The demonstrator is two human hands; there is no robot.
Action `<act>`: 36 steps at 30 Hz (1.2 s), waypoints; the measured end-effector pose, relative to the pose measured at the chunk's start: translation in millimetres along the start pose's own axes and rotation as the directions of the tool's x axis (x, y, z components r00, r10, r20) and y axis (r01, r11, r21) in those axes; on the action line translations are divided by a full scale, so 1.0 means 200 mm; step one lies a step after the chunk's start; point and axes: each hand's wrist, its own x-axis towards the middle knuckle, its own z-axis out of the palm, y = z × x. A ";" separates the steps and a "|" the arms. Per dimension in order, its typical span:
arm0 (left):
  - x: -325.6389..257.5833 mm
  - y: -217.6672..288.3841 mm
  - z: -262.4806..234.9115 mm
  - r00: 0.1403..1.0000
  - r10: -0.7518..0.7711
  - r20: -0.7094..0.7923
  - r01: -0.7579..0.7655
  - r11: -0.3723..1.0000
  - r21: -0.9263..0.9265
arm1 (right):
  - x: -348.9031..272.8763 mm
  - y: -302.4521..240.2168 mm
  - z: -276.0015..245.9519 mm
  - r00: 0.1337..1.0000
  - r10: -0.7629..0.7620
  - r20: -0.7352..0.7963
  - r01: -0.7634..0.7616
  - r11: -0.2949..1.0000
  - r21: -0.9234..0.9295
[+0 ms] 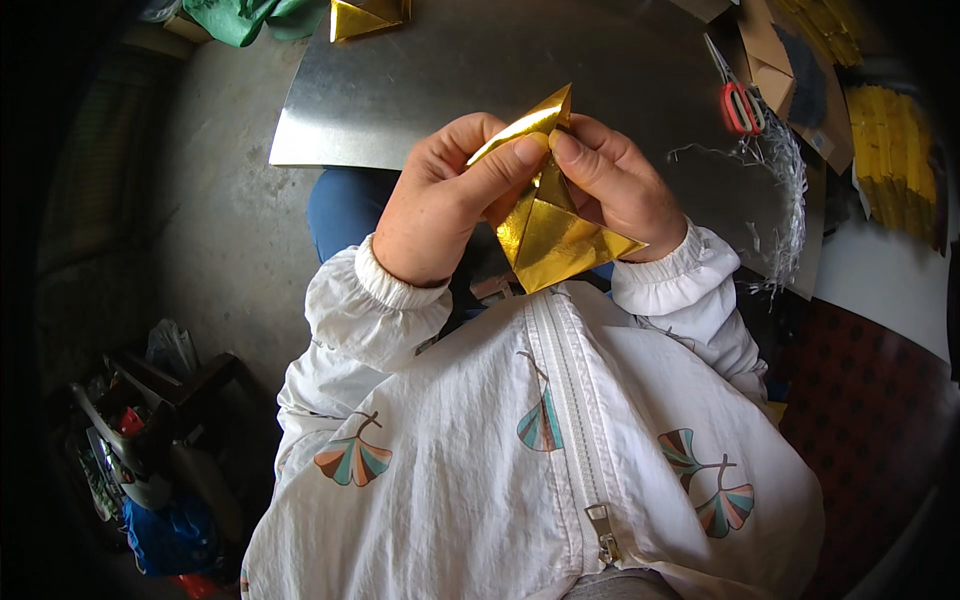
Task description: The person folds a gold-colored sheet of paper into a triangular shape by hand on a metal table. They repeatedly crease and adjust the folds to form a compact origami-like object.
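While left hand (447, 190) and right hand (625, 187) pinch it, folded gold foil (562, 240) lies between them; one corner juts beyond.

Foil sheet (568, 243) glossy; tabletop (480, 70) smooth metal; jacket (450, 460) matt cloth.

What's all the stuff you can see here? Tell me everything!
Table: 1, silvery grey, top middle
Folded foil: 1, gold, held at centre
Foil piece: 1, gold, top, left of centre
Scissors: 1, red handles, table's right
Strands: too many to count, silvery white, by the scissors
Yellow stacks: at least 2, yellow, far right
Plastic bag: 1, green, top left
Floor: 1, grey, left
Jumbled things: too dark to count, mixed colours, lower left
Jacket: 1, white, leafy print, bottom
Left hand: 1, bare, foil's left
Right hand: 1, bare, foil's right
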 end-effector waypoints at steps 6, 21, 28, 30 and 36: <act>0.01 -0.02 -0.01 1.000 0.012 0.029 -0.010 0.998 -0.062 | 0.00 0.01 -0.02 0.999 0.025 0.038 -0.031 0.982 0.185; 0.03 -0.04 -0.02 0.993 0.052 0.109 -0.039 0.992 -0.123 | -0.02 -0.02 0.01 0.997 0.080 0.010 -0.080 0.963 0.259; 0.03 -0.04 -0.01 0.993 0.089 0.077 -0.083 0.994 -0.077 | -0.04 0.01 0.10 0.993 -0.048 -0.107 0.068 0.979 0.192; 0.03 -0.04 0.00 0.994 0.089 0.070 -0.081 0.991 -0.106 | -0.05 0.01 0.12 0.988 -0.046 -0.150 0.073 0.981 0.181; 0.02 -0.05 0.00 0.991 0.105 0.088 -0.098 0.992 -0.079 | -0.06 -0.04 0.10 0.990 -0.011 -0.139 0.021 0.997 0.071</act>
